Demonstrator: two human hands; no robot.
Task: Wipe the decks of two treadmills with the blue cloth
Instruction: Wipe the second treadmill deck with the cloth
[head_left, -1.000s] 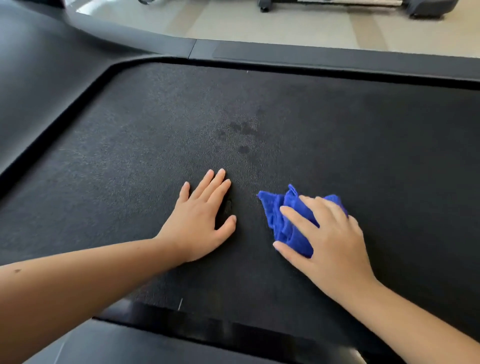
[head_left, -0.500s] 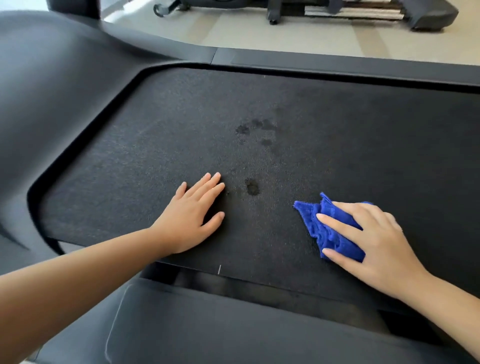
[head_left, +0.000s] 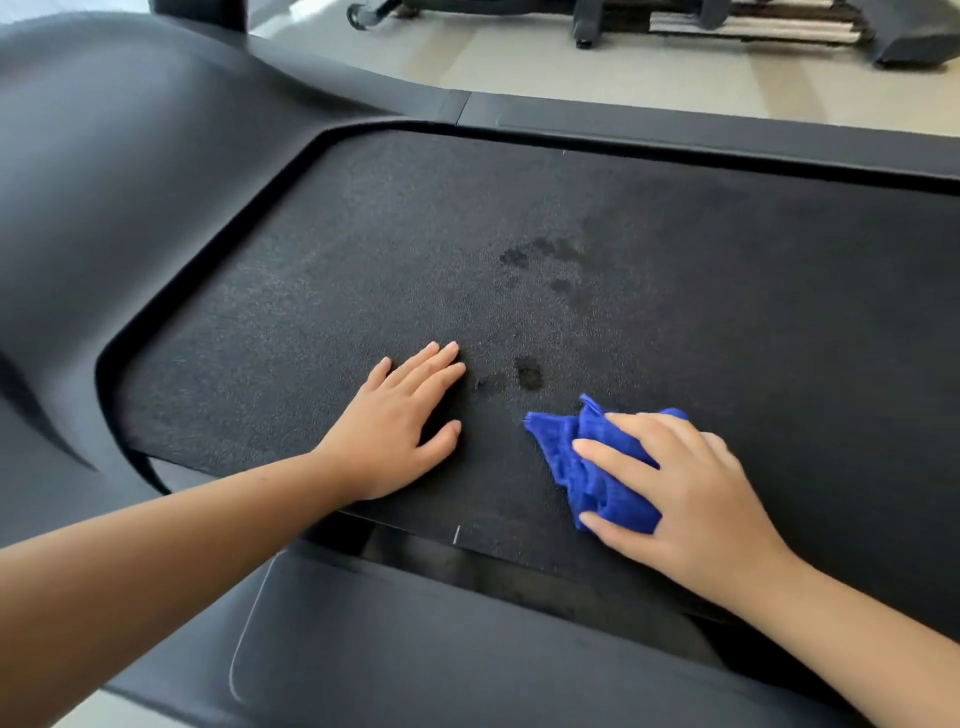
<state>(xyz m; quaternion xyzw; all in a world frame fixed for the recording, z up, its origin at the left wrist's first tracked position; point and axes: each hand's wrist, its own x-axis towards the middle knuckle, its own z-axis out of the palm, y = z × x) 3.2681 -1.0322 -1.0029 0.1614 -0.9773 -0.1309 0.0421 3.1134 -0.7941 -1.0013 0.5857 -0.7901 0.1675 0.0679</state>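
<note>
**belt_newbie:** Black textured deck (head_left: 779, 338) of a treadmill fills most of the view, with pale floor (head_left: 519, 67) and another machine (head_left: 727, 21) past the far side rail (head_left: 675, 130). The blue cloth (head_left: 582, 467) is bunched on the deck near the closer edge. My right hand (head_left: 691, 499) lies over it, fingers spread and fairly straight, pressing it down rather than fisting it. My left hand (head_left: 395, 431) is flat on the deck a little way off, palm down, fingers together, holding nothing. Any tips for wiping this properly?

**wipe_guy:** Looks mid-wipe to me, though I can't say which of the two decks this is. The nearest dark spot (head_left: 529, 371) sits just beyond the cloth, roughly between your hands, and a cluster of dark marks (head_left: 540, 254) lies further toward the middle. I'd push straight through the near spot, then on to the cluster, in overlapping passes. Your wad is pretty scrunched, so probably only a small patch touches the deck. Flattening it under the palm would cover more. That texture likely grabs fabric, so use steady pressure, not a quick flick, or the cloth may roll out from under your fingers. The left hand makes a decent brace, just shift it before the cloth arrives. I can't tell if those marks are wet or stains, so check the cloth after a pass.
</note>
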